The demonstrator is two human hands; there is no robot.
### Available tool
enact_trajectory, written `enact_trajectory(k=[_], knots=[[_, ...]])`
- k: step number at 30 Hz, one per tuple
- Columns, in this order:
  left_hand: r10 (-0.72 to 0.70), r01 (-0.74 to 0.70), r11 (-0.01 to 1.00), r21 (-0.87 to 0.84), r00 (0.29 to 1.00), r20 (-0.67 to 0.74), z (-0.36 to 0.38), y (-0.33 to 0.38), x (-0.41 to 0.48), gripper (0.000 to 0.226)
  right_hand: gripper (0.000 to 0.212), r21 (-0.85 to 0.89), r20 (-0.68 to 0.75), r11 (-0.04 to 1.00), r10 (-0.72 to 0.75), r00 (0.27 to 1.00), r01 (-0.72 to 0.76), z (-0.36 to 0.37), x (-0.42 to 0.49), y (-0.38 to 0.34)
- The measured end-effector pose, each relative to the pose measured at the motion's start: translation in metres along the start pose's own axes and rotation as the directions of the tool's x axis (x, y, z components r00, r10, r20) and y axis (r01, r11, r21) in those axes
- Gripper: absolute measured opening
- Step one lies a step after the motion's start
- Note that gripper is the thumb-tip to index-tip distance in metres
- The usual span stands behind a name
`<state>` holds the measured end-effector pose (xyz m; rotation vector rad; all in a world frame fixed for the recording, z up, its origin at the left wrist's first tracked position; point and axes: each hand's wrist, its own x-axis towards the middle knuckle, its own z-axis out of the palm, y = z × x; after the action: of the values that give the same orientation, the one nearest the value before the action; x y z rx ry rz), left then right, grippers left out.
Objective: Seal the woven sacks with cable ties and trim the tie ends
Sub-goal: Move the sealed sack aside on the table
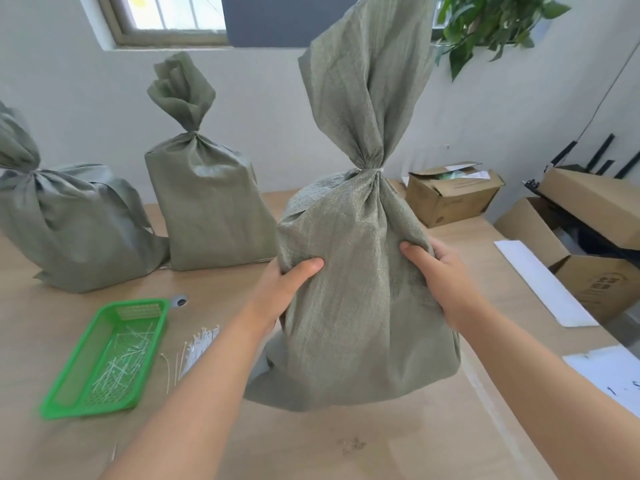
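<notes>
I am looking down at the wooden table (433, 445) that is spreading out under both forearms. The big green woven sack (353, 306) is standing upright between the hands. Its base is sitting at or just above the tabletop; I cannot tell which. Two more sacks are waiting well beyond the left hand: a tied sack (207, 209) standing upright, and a slumped sack (69, 230) further left. An open cardboard box (450, 199) is sitting beyond the right hand. The green plastic basket (90, 408) is lying outside the left forearm, holding trimmed tie ends (121, 362). My left hand (287, 282) and right hand (440, 275) are clasping the sack's flanks, with the thumbs pressing into the front and the fingers wrapping out of sight behind. A bundle of loose cable ties (199, 344) is lying just beside the left forearm. A white cable tie (375, 170) is cinching the neck above the hands, showing only a short stub. I am judging the sack to be full and fairly weighty, because it is bulging. Its cloth is soft enough to be denting under the thumbs, and the weave is probably slick. So I am favouring a two-sided hold low on the body over the floppy top above the tie.
</notes>
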<state>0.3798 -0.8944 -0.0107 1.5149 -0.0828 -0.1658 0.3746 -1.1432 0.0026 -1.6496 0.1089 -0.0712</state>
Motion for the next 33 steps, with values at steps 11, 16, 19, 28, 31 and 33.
enact_trajectory(k=[11, 16, 19, 28, 31, 33], knots=[[-0.054, 0.054, 0.998, -0.017, 0.998, -0.020, 0.074, -0.023, 0.126, 0.039, 0.011, -0.027, -0.003, 0.999, 0.045, 0.999, -0.045, -0.076, 0.124, 0.021], [-0.049, 0.049, 0.999, -0.003, 0.998, -0.049, 0.094, -0.028, 0.198, 0.033, 0.011, -0.045, 0.030, 0.999, 0.005, 1.000, -0.003, -0.100, 0.203, 0.033], [-0.029, 0.028, 0.999, -0.016, 0.998, -0.064, 0.096, -0.033, 0.239, 0.031, 0.016, -0.053, 0.044, 0.997, -0.052, 0.998, 0.054, -0.103, 0.248, 0.039], [0.046, -0.052, 0.998, -0.034, 0.988, -0.149, 0.071, -0.047, 0.357, 0.041, 0.021, -0.034, 0.062, 0.988, -0.151, 0.987, 0.153, -0.081, 0.369, 0.058], [0.060, -0.065, 0.997, -0.030, 0.987, -0.151, 0.064, -0.053, 0.391, 0.036, 0.025, -0.033, 0.064, 0.984, -0.172, 0.983, 0.175, -0.073, 0.405, 0.069], [0.048, -0.055, 0.998, -0.039, 0.987, -0.151, 0.061, -0.055, 0.406, 0.035, 0.025, -0.038, 0.056, 0.982, -0.183, 0.981, 0.185, -0.070, 0.422, 0.074]])
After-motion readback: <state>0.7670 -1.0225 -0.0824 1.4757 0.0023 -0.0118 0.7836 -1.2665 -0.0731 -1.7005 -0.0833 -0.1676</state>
